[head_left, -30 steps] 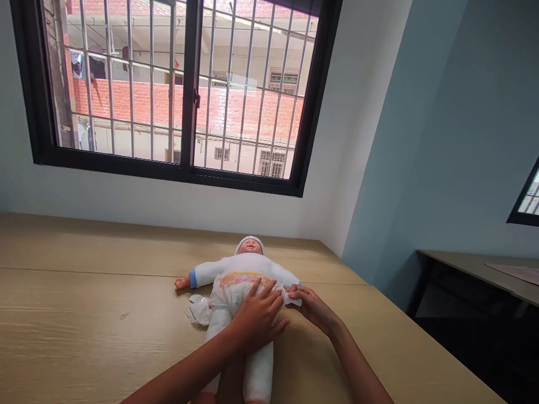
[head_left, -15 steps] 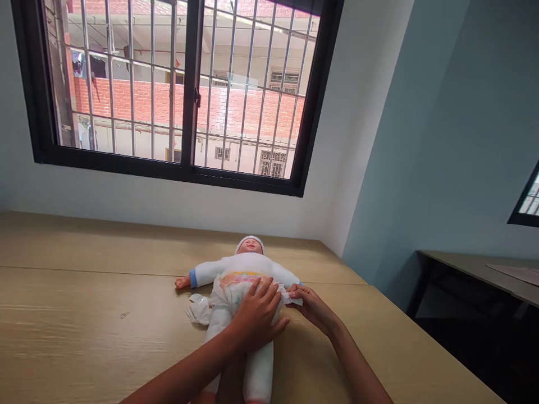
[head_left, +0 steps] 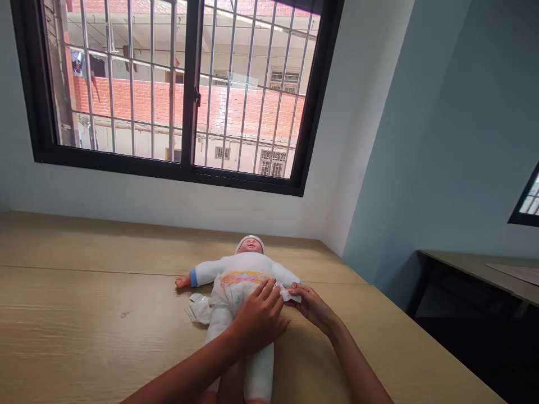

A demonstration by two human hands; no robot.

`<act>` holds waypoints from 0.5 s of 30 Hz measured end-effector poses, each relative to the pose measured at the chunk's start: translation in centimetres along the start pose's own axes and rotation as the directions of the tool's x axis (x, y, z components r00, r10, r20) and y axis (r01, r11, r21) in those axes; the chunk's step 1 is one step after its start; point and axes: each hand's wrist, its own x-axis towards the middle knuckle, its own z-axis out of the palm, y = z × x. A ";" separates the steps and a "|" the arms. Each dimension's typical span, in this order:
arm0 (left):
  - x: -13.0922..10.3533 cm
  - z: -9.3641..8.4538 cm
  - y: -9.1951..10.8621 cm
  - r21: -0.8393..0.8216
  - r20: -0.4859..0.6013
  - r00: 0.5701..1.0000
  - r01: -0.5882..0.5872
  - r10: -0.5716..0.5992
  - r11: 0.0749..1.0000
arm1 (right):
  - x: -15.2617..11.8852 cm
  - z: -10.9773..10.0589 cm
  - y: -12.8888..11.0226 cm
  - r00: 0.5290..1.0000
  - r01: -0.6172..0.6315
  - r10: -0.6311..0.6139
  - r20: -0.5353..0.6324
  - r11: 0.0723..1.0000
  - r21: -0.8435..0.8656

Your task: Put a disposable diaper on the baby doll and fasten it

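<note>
Room: white wall [head_left: 160, 203] behind, blue-grey wall [head_left: 429, 134] at right; black-framed window [head_left: 192, 67] above, metal bars beyond the glass. Surface: pale wood-grain table [head_left: 96, 353] reaching the wall, a straight seam across it. A second, darker table [head_left: 467, 265] stands apart at far right.

Baby doll [head_left: 249, 262], white-clothed, lies on its back on the wood-grain table, below the window. Long axis runs roughly from viewer to window: head at the far end, legs toward the person, arms spread sideways.

Diaper [head_left: 238, 293] around its hips; printed waistband faces up. Left hand [head_left: 260, 313] lies flat over the diaper front, fingers extended. Right hand [head_left: 310, 304], just beside it, not touching, pinches the diaper's side wing [head_left: 285, 294]. The opposite wing [head_left: 200, 310] lies out on the table.
</note>
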 end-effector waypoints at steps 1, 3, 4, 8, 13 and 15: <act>0.1 0.0 0.1 0.009 -0.015 1.000 -0.018 0.018 1.000 | 0.0 0.1 0.0 1.000 0.001 -0.001 -0.010 1.000 0.001; 0.2 -0.1 0.3 0.026 -0.022 0.999 -0.038 0.039 0.999 | -0.1 0.2 -0.1 0.999 0.005 -0.005 -0.033 1.000 -0.001; 0.2 -0.1 0.3 0.031 -0.016 0.999 -0.042 0.043 0.999 | -0.1 0.2 -0.2 0.999 0.007 -0.007 -0.042 1.000 -0.002; 0.3 -0.3 0.4 0.027 0.028 0.998 -0.052 0.051 0.998 | 0.0 0.4 0.0 0.996 0.019 -0.019 -0.087 1.000 0.003; 0.2 -0.3 0.2 0.040 0.042 0.995 -0.088 0.086 0.995 | 0.6 0.3 0.5 0.975 0.036 -0.033 -0.221 0.999 0.010; 0.2 -0.3 0.2 0.032 0.050 0.994 -0.101 0.099 0.994 | 0.7 0.4 0.7 0.962 0.048 -0.042 -0.270 0.999 0.015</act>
